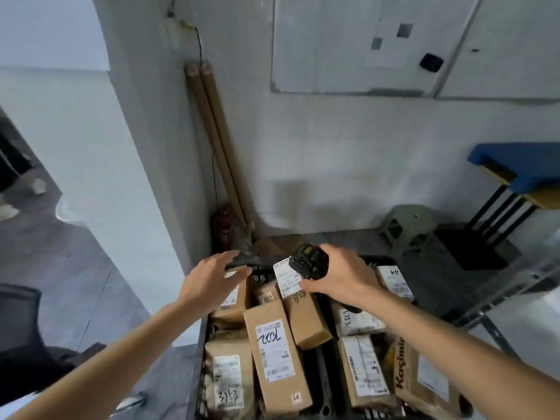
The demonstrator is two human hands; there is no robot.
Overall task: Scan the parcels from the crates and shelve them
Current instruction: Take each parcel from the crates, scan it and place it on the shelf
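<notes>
1. Down in the black crate [202,344], brown parcels lie packed; one long box [277,356] bears handwritten "7022", a padded bag [229,377] "3753", another "Kasimir"-like print.
2. Left hand [209,280] hovers with fingers spread over the far-left parcel [231,301].
3. Right hand [339,277] grips a black scanner [309,262] above a labelled box [303,310].
4. Beyond: white wall, leaning cardboard tubes [218,147], grey floor.

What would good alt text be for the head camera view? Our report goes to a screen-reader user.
A person's right hand holds a black handheld scanner over a black crate of labelled cardboard parcels, while the open left hand reaches toward a parcel at the crate's far left corner. Behind stand a white wall and two leaning cardboard tubes.
</notes>
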